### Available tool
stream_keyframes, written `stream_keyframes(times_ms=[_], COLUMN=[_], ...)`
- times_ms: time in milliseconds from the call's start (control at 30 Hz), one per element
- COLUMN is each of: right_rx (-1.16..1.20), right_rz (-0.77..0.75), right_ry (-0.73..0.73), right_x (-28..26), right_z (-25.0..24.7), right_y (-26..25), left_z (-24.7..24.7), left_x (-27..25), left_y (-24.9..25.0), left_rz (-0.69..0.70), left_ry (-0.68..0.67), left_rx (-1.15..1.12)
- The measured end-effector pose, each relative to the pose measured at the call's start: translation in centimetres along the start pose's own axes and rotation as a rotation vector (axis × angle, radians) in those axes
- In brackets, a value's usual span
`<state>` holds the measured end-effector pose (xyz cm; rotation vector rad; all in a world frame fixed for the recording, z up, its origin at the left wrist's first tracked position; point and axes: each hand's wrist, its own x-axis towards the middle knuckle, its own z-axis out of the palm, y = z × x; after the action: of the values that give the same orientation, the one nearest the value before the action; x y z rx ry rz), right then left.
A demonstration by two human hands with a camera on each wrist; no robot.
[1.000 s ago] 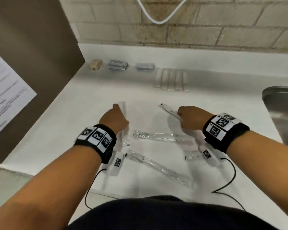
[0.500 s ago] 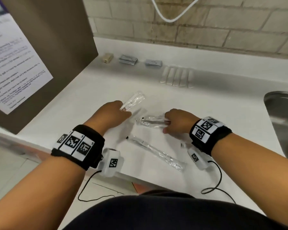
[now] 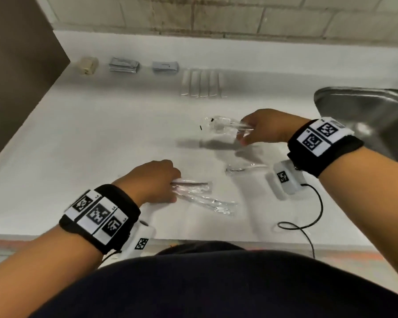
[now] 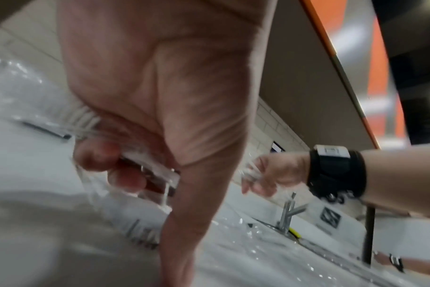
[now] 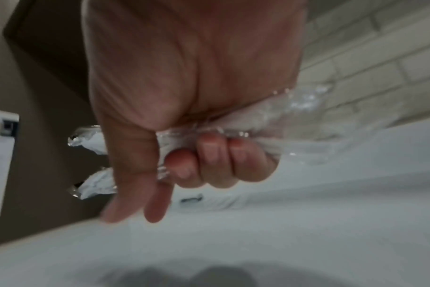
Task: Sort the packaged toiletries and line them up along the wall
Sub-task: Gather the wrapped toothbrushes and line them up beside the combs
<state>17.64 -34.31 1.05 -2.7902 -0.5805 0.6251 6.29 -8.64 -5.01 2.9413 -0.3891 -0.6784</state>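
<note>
Clear plastic-wrapped toiletry sticks lie loose on the white counter [image 3: 101,143]. My right hand [image 3: 244,134] grips a bunch of clear packets [image 3: 223,123] held above the counter; in the right wrist view the fingers [image 5: 209,155] curl round the crumpled wrappers [image 5: 295,108]. Near the front edge my left hand [image 3: 174,187] pinches a clear packet with a dark stick inside [image 3: 193,183], also seen in the left wrist view as a packet [image 4: 157,172]. Another clear packet [image 3: 211,203] lies just under it, and one more [image 3: 244,167] lies between my hands.
Along the back wall stand a beige soap [image 3: 87,65], two stacks of grey sachets [image 3: 124,64] [image 3: 165,66] and a row of white packets [image 3: 203,84]. A steel sink [image 3: 365,115] is at the right, a brown panel [image 3: 21,65] at the left.
My right hand has lifted its clear packets off the counter and moved back and right. My left hand has drawn back toward the front edge and now pinches a packet there.
</note>
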Motion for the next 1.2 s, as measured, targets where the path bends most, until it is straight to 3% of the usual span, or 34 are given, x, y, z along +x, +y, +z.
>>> stream_keyframes(times_ms=[100,233,333,433,533,667,867,1000,1200], right_rx=[-0.073,-0.133,-0.135,-0.071,0.172,0.74,1.003,1.164,1.398], right_rz=[0.142,0.273,0.289,0.278,0.212,0.019,-0.153,-0.183,-0.055], right_ry=[-0.068,0.015,0.024,0.06,0.153,0.273,0.092,0.089,0.189], right_x=[-2.2,-3.5,-3.9,-4.3,-4.7,-5.7,-6.2,-6.5,-6.3], right_z=[1.8,5.5,6.2,5.7,5.2,3.0,1.2,0.8,1.2], right_y=[2.8,5.1,4.2,3.2,1.6,-1.1,0.3,3.7,7.0], left_z=[-0.5,-1.3,-2.3,-3.1,-3.0,-4.7,-7.2,-7.1,-6.4], left_x=[0.3,0.1,0.2,0.4,0.6,2.3,5.4,7.2,9.1], left_y=[-1.0,-1.4,-1.4,-0.9,0.4,4.1,11.4,14.0,15.6], left_rz=[0.039,0.027,-0.002,-0.023,-0.066,-0.009,0.37,0.278,0.024], left_ry=[0.014,0.067,0.172,0.285,0.359,0.483,0.311,0.37,0.517], left_rx=[-0.04,-0.207,-0.394,-0.717,-0.967,-1.192,-1.613,-1.665,-2.055])
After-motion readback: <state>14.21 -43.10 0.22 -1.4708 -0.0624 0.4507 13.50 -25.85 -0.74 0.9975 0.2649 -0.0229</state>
